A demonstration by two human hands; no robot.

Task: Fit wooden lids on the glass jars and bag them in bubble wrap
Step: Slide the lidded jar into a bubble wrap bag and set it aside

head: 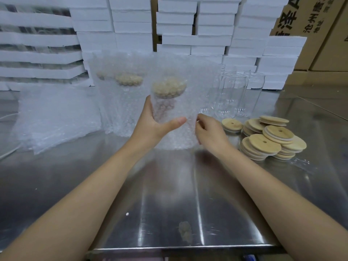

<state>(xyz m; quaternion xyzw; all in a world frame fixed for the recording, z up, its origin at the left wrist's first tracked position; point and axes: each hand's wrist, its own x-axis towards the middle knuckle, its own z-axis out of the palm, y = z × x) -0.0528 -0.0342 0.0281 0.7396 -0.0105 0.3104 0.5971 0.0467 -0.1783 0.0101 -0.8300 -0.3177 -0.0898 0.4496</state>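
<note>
A stack of flat bags (56, 117) lies well left of the grip on a steel table (169, 194), with already bagged jars (122, 102) standing just left of it and behind. The left hand (156, 125) clasps a lidded jar (167, 98) through its bubble-wrap bag (188, 136), thumb across the front, while the right hand (209, 132) appears to pinch the bag's edge, its fingertips blurred. Right of the grip stand empty glass jars (231, 95), with wooden lids (271, 138) piled nearer.

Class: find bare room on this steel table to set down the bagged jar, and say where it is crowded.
Free on the steel table: the near half, between forearms and front edge, and left, before the flat bubble bags. Crowded: bagged jars, empty glass jars, wooden lids behind.
</note>
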